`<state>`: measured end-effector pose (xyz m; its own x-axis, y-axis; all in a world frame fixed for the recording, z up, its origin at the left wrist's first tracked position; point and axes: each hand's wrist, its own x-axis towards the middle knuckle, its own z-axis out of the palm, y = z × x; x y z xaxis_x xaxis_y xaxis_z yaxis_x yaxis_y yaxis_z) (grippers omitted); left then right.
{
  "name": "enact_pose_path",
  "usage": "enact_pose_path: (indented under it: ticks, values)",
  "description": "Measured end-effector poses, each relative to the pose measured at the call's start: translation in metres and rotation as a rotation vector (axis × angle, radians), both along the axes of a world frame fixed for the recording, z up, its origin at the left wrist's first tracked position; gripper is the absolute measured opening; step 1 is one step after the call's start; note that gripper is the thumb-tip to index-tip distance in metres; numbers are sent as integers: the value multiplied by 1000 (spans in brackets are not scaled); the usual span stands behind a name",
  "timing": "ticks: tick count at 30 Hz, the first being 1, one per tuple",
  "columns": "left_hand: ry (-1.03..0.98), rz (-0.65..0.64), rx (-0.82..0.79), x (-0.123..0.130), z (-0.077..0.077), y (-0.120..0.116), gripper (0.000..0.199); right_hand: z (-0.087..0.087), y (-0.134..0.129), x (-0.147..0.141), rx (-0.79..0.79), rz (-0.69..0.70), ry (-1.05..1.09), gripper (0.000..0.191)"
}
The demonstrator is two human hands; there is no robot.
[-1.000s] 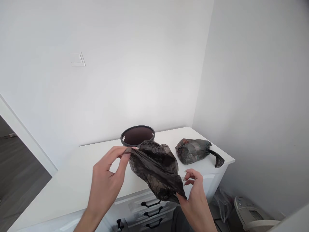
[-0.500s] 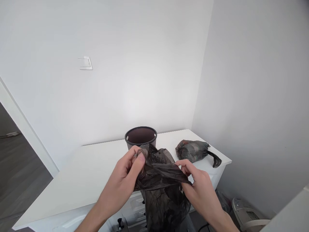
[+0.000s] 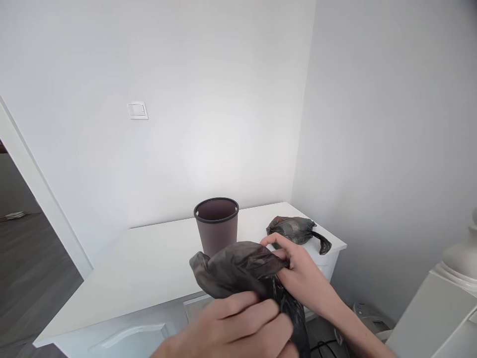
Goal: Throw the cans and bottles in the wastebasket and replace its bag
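A thin black plastic bag [image 3: 238,266] is bunched up in front of me, its lower part hanging past the counter's front edge. My left hand [image 3: 244,328], low in the view and a little blurred, has its fingers curled around the near side of the bag. My right hand [image 3: 294,268] pinches the bag's right side, with thumb and index finger at its edge. Just behind the bag stands a brown waste bin [image 3: 219,236] with a black rim, upright on the white counter [image 3: 149,268]. The bag hides the bin's base.
A filled, knotted black bag [image 3: 296,229] lies at the counter's right end. A light switch [image 3: 137,110] is on the wall behind. At the left is a doorway with dark floor [image 3: 33,278]. White furniture [image 3: 439,308] stands at the lower right, near a grey device [image 3: 372,318].
My left hand has moved down and right, from the bag's upper left edge to its near side. The bag has folded upward, and more of the bin shows.
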<state>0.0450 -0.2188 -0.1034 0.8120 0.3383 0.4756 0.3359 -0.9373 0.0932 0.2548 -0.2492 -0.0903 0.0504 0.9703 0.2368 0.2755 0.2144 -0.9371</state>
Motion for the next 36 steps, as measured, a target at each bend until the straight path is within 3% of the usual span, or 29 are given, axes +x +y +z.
enact_pose_path:
  ticks: [2,3,9,14,17,20,23,26,30,34,36]
  values:
    - [201,-172,-18,5,1,0,36,8,-1,2,-11,17,2,33]
    - [260,-184,-21,6,4,1,39,11,-2,5,-13,14,-5,35]
    - [271,-37,-75,3,17,11,28,25,-9,28,12,-64,-42,37]
    - [359,189,2,9,-1,32,44,27,-21,42,11,-111,-77,34]
    - [405,301,22,6,-11,57,41,30,-30,48,38,-123,-132,29]
    - [450,433,37,-5,-10,76,32,32,-39,58,71,-156,-215,28]
    - [464,446,163,-15,-1,83,17,30,-45,73,85,-238,-274,32]
    - [455,482,356,-24,5,91,15,23,-46,88,115,-293,-297,37]
    - [391,514,577,-43,21,109,50,21,-47,93,204,-358,-347,41]
    - [216,528,682,-55,60,120,74,27,-46,87,358,-447,-420,34]
    - [118,542,707,-48,73,121,79,19,-38,91,454,-491,-445,32]
